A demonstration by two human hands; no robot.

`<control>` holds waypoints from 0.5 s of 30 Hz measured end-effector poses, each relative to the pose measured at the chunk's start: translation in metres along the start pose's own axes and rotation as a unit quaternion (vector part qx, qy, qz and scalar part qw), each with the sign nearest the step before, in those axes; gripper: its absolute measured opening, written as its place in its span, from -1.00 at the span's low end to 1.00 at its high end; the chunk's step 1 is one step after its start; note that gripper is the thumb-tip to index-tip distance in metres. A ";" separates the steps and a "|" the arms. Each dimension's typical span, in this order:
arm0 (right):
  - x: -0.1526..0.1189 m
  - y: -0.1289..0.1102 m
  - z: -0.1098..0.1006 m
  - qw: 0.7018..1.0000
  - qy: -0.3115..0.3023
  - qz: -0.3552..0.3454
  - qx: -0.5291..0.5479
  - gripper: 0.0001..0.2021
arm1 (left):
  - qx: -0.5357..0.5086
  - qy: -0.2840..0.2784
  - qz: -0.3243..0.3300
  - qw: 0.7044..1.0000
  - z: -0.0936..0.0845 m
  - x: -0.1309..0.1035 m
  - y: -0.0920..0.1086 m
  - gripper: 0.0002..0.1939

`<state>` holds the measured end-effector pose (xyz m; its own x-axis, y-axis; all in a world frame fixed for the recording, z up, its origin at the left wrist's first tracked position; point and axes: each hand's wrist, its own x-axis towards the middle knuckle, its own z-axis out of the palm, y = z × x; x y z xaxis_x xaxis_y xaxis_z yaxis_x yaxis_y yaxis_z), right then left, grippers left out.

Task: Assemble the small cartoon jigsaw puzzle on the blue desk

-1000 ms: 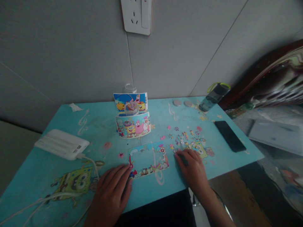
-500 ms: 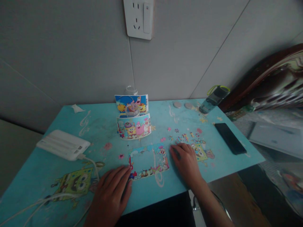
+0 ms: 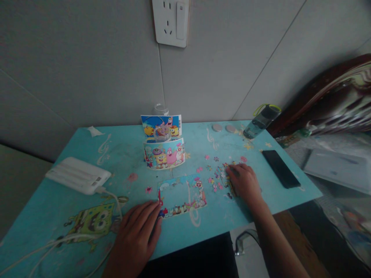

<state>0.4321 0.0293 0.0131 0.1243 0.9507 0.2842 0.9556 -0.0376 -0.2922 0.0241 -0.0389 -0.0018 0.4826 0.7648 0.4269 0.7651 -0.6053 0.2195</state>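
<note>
A joined border of small puzzle pieces (image 3: 182,209) lies on the blue tabletop, with its middle unfilled. My left hand (image 3: 138,231) rests flat at the border's lower left corner, fingers stretched out and holding nothing. Over a heap of loose puzzle pieces (image 3: 218,175) to the right is my right hand (image 3: 246,185), its fingers curled down at the pieces. Whether it pinches one is hidden. Behind the border stands a curved picture card (image 3: 165,155), with a second card (image 3: 176,125) and a clear round container (image 3: 162,133) behind it.
On the left lie a white power bank (image 3: 77,175) with cables and a crumpled tissue (image 3: 94,131). A black phone (image 3: 280,168), a water bottle (image 3: 259,122) and two round lids (image 3: 231,129) are at the right. A wall stands behind the blue table (image 3: 121,146).
My right hand has moved right, from beside the border to the loose pieces, uncovering several pieces on its left. My left hand has stayed in place.
</note>
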 end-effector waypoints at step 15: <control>-0.002 0.004 0.007 0.999 0.041 0.030 0.016 -0.64 | -0.006 0.006 0.001 1.000 0.003 -0.001 -0.002 -0.60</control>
<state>0.4343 0.0296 0.0048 0.2033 0.9189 0.3380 0.9369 -0.0822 -0.3398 0.0229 -0.0377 -0.0056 0.4786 0.7616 0.4369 0.7591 -0.6090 0.2301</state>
